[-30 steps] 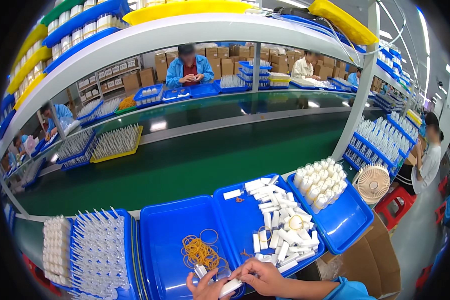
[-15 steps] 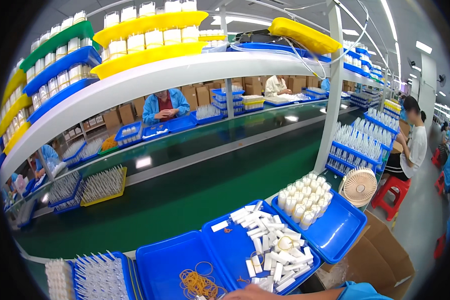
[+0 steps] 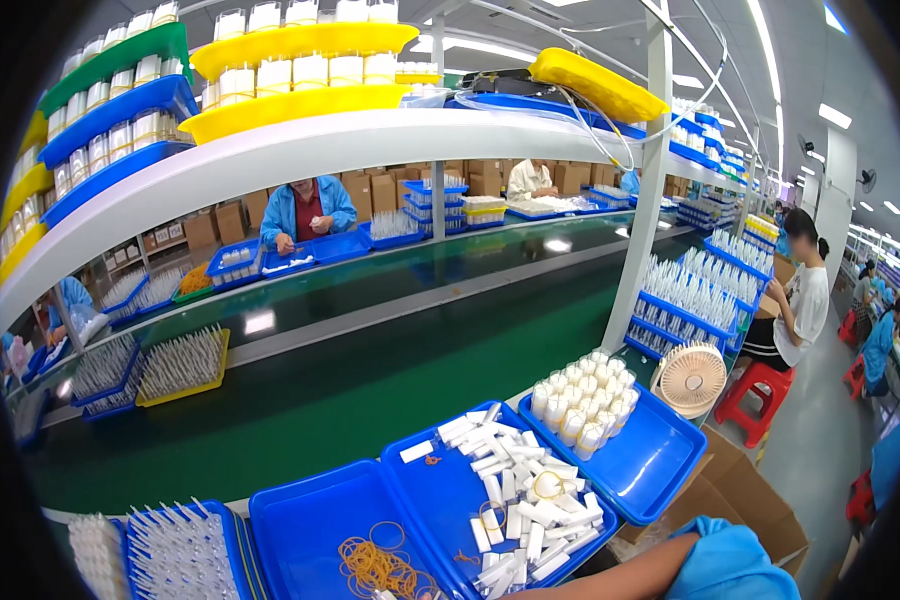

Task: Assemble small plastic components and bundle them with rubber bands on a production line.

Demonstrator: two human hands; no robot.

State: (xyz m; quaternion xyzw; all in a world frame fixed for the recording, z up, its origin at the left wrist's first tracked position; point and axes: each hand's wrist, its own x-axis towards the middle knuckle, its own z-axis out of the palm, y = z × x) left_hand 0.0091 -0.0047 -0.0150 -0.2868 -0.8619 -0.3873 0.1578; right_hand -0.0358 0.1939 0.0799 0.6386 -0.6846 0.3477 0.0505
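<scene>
While the earlier views showed both hands meeting over the trays at the lower edge, the present view has tilted upward, and neither hand is in frame; only a forearm (image 3: 610, 572) in a blue sleeve (image 3: 730, 565) crosses the lower right corner. Whether either hand grips anything cannot be told, since both lie below the picture's edge.

Items at the near edge, left to right:
- Rack of upright white pointed tips (image 3: 175, 550), now cut off lower by the frame than before.
- Blue tray (image 3: 310, 510) holding a loose heap of orange rubber bands (image 3: 380, 570); the heap sits at the very bottom edge, where a second ago it lay mid-tray.
- Second blue tray (image 3: 440, 480), touching the first, filled with scattered white tubes (image 3: 525, 500); a few rubber bands lie among them. The forearm passes just beside its lower right corner.
- Third blue tray (image 3: 660, 460), carrying a cluster of upright white bottles (image 3: 580, 400) in its far half.

Beyond: green conveyor belt (image 3: 350, 390); small white fan (image 3: 692, 378) beside a red stool (image 3: 755, 395). More of the overhead shelf with yellow bins (image 3: 300, 40) shows than before.
</scene>
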